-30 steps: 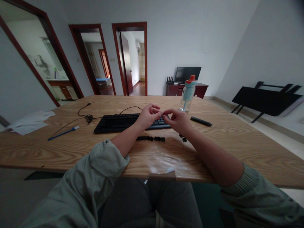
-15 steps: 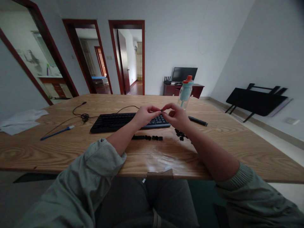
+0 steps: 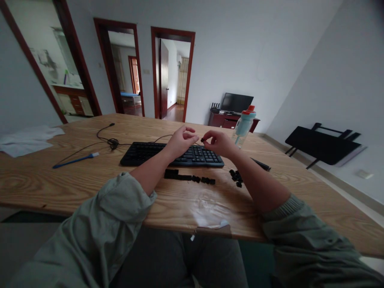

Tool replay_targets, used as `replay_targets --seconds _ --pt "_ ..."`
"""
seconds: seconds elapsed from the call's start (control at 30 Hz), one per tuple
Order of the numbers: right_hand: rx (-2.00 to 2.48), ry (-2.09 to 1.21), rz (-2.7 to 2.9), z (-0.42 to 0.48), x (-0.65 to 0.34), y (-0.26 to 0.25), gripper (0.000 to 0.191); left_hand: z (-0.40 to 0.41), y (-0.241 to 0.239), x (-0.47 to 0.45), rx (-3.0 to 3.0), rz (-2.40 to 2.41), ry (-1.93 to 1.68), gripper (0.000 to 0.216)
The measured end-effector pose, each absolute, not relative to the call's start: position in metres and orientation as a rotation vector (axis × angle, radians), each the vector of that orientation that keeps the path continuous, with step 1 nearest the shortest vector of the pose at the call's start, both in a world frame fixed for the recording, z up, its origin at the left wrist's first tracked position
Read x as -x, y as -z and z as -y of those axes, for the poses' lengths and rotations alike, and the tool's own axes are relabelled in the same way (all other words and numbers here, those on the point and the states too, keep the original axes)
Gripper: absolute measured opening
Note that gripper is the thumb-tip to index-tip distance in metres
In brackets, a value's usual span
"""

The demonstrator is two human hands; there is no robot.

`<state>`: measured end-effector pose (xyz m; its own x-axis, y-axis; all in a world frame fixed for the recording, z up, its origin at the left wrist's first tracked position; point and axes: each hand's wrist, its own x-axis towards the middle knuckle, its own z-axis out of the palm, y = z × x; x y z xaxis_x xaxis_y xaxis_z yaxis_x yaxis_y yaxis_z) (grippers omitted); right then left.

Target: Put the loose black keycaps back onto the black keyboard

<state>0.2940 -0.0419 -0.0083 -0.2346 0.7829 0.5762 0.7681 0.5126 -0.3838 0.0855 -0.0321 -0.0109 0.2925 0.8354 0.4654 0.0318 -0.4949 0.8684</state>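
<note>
A pale-walled room with doorways lies beyond the wooden table (image 3: pixel 102 190). On it, the keyboard (image 3: pixel 196 157) sits under and beyond both hands, a line of loose keys (image 3: pixel 184 177) along its near side and a small pile (image 3: pixel 236 177) by the right forearm. The right hand (image 3: pixel 219 143) pinches a small black piece (image 3: pixel 202 140), probably a key, above the keyboard; the left hand (image 3: pixel 181 142) is loosely curled, seemingly unloaded. The step looks like fingertip handling of one key; the next move calls for a light, steady pinch.
</note>
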Motion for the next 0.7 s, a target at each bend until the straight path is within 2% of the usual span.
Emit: replay_targets --seconds 0.23,0.4,0.7 --pt "1.666 -0.119 2.161 -0.008 -0.324 0.036 0.017 0.003 0.012 -0.034 -1.820 -1.023 -1.355 0.020" --pt "1.712 -0.041 2.276 -0.011 -0.325 0.043 0.024 -0.019 0.025 -0.005 -1.980 -1.170 -1.354 0.020" --pt "1.747 -0.043 2.222 -0.010 -0.326 0.047 0.024 -0.010 0.028 -0.006 -2.278 -1.206 -1.238 0.028"
